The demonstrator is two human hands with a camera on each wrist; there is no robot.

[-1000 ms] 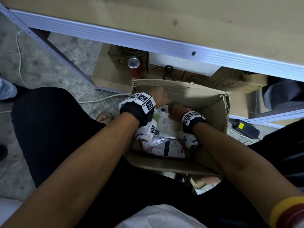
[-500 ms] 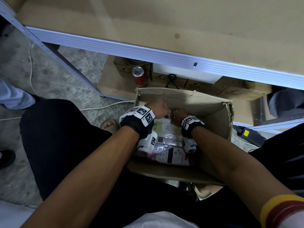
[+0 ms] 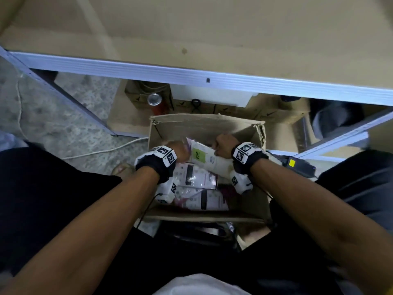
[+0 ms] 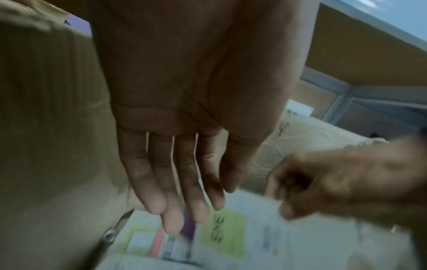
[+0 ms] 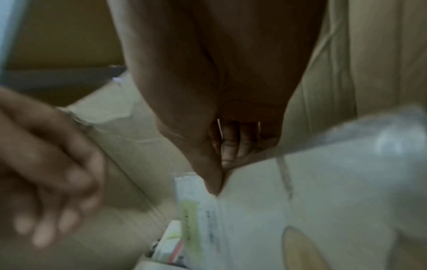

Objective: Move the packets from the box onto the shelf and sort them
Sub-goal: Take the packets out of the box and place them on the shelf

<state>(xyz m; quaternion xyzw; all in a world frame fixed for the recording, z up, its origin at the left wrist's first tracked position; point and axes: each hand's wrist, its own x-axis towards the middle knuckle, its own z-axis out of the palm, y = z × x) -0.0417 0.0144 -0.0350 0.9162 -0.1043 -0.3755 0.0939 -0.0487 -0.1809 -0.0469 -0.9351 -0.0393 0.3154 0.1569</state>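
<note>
An open cardboard box [image 3: 202, 126] stands on the floor below the tan shelf [image 3: 191, 28]. My right hand [image 3: 223, 145] pinches the upper edge of a white packet with a green label [image 3: 202, 156], raised and tilted inside the box. In the right wrist view the thumb [image 5: 208, 164] presses the white packet [image 5: 323, 191] against the fingers. My left hand [image 3: 177, 151] hovers beside it, with its fingers [image 4: 182, 182] straight over the green-labelled packet [image 4: 221, 235] and holding nothing. More white and pink packets [image 3: 197, 177] lie flat in the box.
A red can [image 3: 156, 102] and flat cardboard boxes [image 3: 276, 111] sit under the shelf behind the box. A white cable [image 3: 102, 151] runs over the floor at left. A black adapter with a yellow label [image 3: 297, 165] lies right of the box. A metal tool [image 4: 110, 233] leans on the box's left wall.
My right hand has lifted the green-labelled packet up and to the right. The two hands have drawn apart. The box's lower packets now show.
</note>
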